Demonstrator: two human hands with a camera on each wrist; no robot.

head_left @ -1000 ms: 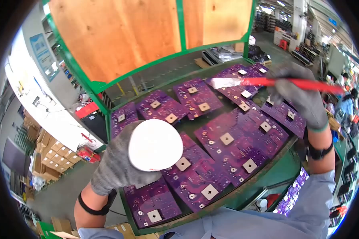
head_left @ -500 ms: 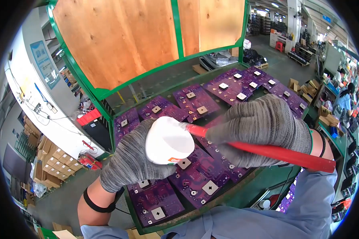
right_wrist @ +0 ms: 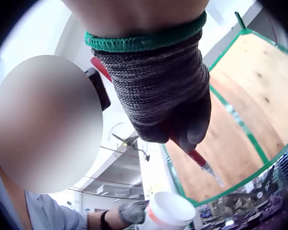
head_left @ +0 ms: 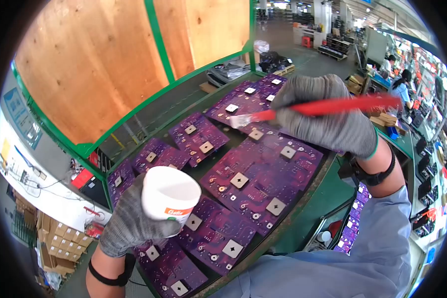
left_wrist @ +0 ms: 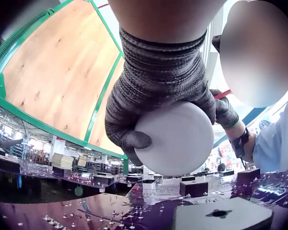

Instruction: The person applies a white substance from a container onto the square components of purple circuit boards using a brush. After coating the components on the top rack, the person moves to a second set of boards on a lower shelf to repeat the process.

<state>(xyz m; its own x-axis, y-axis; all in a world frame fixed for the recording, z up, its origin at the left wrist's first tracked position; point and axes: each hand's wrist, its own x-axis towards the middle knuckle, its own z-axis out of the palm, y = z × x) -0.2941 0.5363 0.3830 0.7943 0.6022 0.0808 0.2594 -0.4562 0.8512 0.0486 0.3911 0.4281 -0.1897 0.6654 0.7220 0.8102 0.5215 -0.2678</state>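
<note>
My gloved left hand (head_left: 126,218) grips a white plastic tub (head_left: 171,198) with an orange and green label, its mouth facing up and tilted. The left wrist view shows the tub's round white base (left_wrist: 177,139) above the boards. In my gloved right hand (head_left: 328,116) is a red-handled paintbrush (head_left: 352,105), with whitish bristles pointing left over the boards at the back. The bristles (right_wrist: 215,175) point downward in the right wrist view. Beneath both hands, purple circuit boards (head_left: 258,161) carry square pale blocks with dark central marks.
The boards lie on a green-framed table (head_left: 293,226). An upright wooden panel (head_left: 94,64) in a green frame rises behind it. Cardboard boxes (head_left: 64,241) are stacked on the floor at left. Further purple boards (head_left: 350,223) sit below at right. People work along benches at far right.
The brush moved from the right to the tub's mouth, then away over the back boards. The tub tips so more of its inside shows. The head view has turned right.
</note>
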